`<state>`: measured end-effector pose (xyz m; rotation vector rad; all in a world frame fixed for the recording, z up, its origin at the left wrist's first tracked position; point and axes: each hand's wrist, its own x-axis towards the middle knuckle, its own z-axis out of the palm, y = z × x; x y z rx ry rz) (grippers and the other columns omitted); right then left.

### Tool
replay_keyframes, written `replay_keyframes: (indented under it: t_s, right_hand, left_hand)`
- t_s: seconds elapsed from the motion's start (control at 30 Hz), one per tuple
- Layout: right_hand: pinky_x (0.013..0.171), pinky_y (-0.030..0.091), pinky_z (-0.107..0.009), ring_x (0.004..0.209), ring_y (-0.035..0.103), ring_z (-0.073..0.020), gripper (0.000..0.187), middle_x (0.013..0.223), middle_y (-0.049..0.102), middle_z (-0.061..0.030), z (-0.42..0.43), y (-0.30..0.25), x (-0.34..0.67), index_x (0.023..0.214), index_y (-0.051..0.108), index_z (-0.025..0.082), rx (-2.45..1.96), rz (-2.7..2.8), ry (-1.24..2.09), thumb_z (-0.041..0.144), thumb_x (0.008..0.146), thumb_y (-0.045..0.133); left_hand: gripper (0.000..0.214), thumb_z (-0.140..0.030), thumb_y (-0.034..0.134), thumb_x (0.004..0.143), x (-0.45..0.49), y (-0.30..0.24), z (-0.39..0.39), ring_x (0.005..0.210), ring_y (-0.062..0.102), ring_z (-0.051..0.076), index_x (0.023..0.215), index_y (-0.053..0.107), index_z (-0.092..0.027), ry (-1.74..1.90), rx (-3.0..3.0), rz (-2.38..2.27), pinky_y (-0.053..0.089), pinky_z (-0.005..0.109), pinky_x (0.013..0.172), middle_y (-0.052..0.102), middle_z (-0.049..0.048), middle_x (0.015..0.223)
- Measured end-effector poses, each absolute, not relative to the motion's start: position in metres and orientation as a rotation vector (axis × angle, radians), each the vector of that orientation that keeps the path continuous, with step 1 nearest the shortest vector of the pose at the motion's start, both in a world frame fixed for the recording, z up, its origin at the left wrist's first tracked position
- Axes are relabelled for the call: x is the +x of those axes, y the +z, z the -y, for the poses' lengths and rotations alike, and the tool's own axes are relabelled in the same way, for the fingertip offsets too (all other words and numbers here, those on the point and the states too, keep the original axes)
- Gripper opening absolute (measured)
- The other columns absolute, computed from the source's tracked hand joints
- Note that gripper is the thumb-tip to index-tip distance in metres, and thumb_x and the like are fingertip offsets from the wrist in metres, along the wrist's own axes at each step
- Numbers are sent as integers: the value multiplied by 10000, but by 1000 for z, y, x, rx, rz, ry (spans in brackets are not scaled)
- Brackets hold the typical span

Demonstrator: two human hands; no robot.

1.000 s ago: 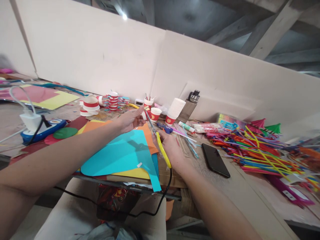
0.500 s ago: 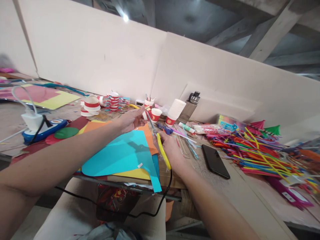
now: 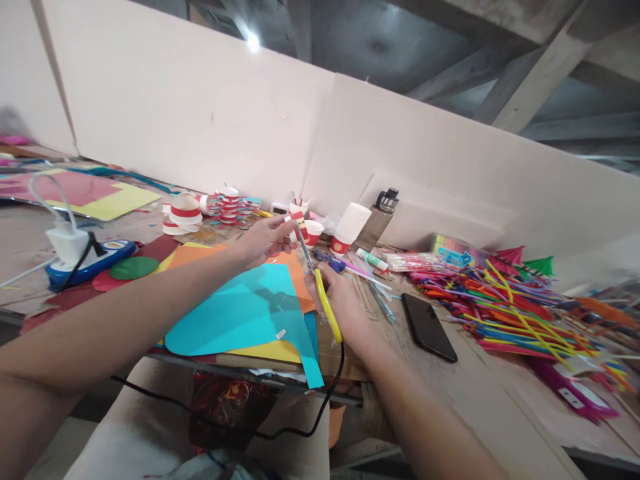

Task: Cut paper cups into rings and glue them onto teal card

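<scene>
Paper piece [image 3: 303, 230] sits pinched between left fingers [image 3: 281, 230]; right fingers [image 3: 329, 273] grip scissors [image 3: 321, 288].

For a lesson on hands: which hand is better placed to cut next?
Probably the right hand: it holds the yellow scissors, blades at the red and white piece the left hand holds.

Pale upright panels [image 3: 175, 107], meeting at a seam, stand behind a cluttered bench [image 3: 20, 233], while a bright light [image 3: 253, 43] glows beyond their top edge under a dim grey ceiling [image 3: 365, 50] crossed by heavy beams [image 3: 533, 87]; pale floor [image 3: 70, 447] shows at lower left.
</scene>
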<state>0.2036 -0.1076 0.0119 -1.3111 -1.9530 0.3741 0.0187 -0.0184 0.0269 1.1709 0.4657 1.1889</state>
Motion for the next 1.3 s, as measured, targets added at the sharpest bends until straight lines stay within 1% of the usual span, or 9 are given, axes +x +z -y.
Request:
replay_keyframes:
  t_s: [0.17,0.27,0.4,0.57,0.8,0.97,1.1,1.17,1.3]
  right_hand:
    - [496,327,-241,498,422,-123,192,572,504,34,112,14,201,744,481,234,-1308,1934,406,370,879,488]
    - [511,328,-238,520,418,-117,211,593,513,25,113,15,199,725,487,223,-1298,1936,334,366,881,483]
    - [493,315,-241,487,370,-110,199,562,526,21,112,14,197,708,516,215,-1344,1915,281,331,865,478]
    - [472,303,-233,470,380,-107,144,552,548,16,110,11,197,709,548,210,-1368,1922,281,274,826,491]
    - [473,318,-230,487,421,-115,216,566,563,5,111,9,199,713,550,203,-1334,1917,278,352,850,475]
    - [467,322,-227,483,429,-116,229,579,577,10,112,11,198,758,566,210,-1338,1908,302,379,875,466]
    - [437,283,-227,443,385,-106,199,541,556,18,110,8,197,740,574,208,-1370,1887,269,350,854,492]
    - [432,276,-227,436,375,-104,187,537,555,16,108,5,197,736,578,205,-1368,1878,255,330,844,490]
    - [446,305,-227,458,407,-108,168,560,578,7,104,-1,198,739,584,201,-1324,1877,250,312,822,487]
  left_hand:
    - [408,-441,840,705,24,27,23,579,593,96,900,675,-124,1219,1206,-413,400,178,463,653,29,725]
    - [395,-432,835,716,25,28,24,585,588,95,909,678,-126,1239,1202,-416,440,191,498,656,28,730]
    - [385,-419,830,727,25,28,24,587,595,98,927,682,-125,1245,1198,-431,479,209,533,664,31,739]
    - [482,-450,869,656,25,27,23,603,596,89,962,693,-121,1246,1211,-415,491,204,550,680,29,775]
    - [499,-482,864,649,24,27,22,605,602,84,955,691,-128,1231,1241,-455,489,201,554,673,16,764]
    - [565,-473,859,659,26,24,21,619,608,97,1073,696,-125,1236,1316,-532,496,212,551,647,12,760]
    - [608,-458,848,679,28,22,19,642,616,110,1159,677,-125,1265,1328,-519,512,224,568,625,0,741]
    - [609,-455,832,702,29,21,19,654,620,113,1190,669,-127,1271,1349,-522,514,226,572,638,10,766]
    - [620,-435,783,768,27,21,19,653,618,103,1288,628,-137,1258,1396,-574,513,226,581,673,39,860]
